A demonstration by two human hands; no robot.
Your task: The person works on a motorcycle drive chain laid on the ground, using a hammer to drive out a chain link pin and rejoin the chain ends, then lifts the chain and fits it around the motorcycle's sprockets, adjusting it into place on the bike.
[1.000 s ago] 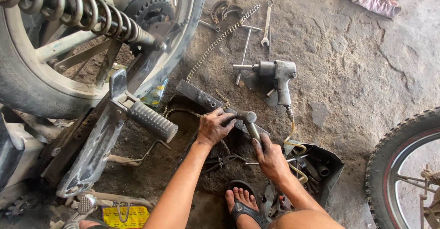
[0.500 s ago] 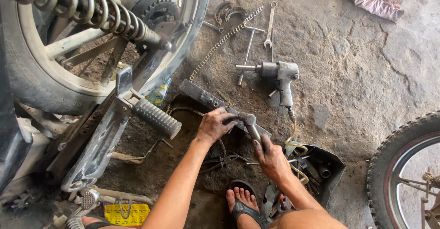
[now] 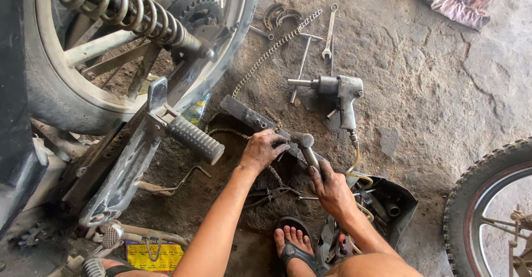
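Your right hand (image 3: 332, 187) is wrapped around the handle of a hammer (image 3: 306, 147), fingers closed on it, with the hammer head sitting right up against your left hand (image 3: 263, 150). That left hand is curled down over a dark flat metal bar (image 3: 248, 114) and the bit of drive chain (image 3: 270, 52) lying there on the dirt floor (image 3: 432, 105); fingers are bent and pressing, though I can't tell if they're actually pinching anything underneath. Just below your hands there's a pair of pliers (image 3: 271, 194) on the ground, and your sandalled foot (image 3: 293, 244) is right under that. Beyond your right hand sits an air impact wrench (image 3: 338, 91) with its yellowish hose running down to a black plastic tray (image 3: 396, 208) by your right wrist. Further past that, a T-handle wrench (image 3: 303, 61) and a combination spanner (image 3: 330, 33). Off to the left of your left hand is the ribbed footpeg (image 3: 195, 138), and above it the bike's rear wheel (image 3: 72, 88) with its shock spring (image 3: 116, 8).
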